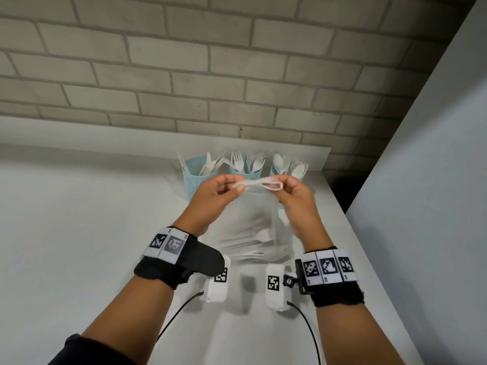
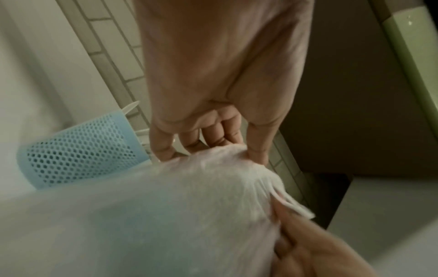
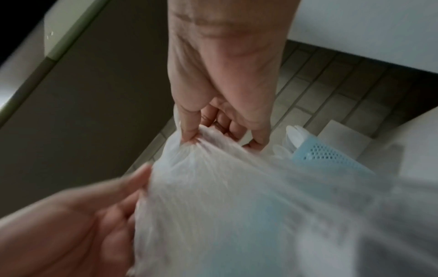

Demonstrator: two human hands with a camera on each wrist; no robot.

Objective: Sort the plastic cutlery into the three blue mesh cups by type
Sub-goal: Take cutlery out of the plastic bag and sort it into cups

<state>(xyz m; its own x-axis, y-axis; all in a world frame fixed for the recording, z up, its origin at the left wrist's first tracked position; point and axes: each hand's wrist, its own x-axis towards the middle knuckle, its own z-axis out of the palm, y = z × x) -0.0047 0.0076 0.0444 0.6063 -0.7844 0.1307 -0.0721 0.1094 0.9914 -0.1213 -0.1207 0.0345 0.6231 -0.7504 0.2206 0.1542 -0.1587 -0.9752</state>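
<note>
Three blue mesh cups stand in a row at the back of the counter. The left cup (image 1: 195,180) holds white knives, the middle cup (image 1: 246,173) forks, and the right cup (image 1: 287,168) spoons. In front of them a clear plastic bag (image 1: 253,233) with white cutlery inside hangs just above the counter. My left hand (image 1: 234,186) pinches the bag's gathered top on the left, and my right hand (image 1: 283,187) pinches it on the right. In the wrist views the left hand's fingers (image 2: 163,150) and the right hand's fingers (image 3: 189,135) grip the crumpled bag (image 2: 166,206) (image 3: 237,206).
The white counter (image 1: 79,219) runs to a grey brick wall (image 1: 184,75) behind the cups. A tall white panel (image 1: 434,180) borders the counter on the right, with a dark gap (image 1: 345,180) at its back corner. Cables (image 1: 308,325) trail from the wrist cameras.
</note>
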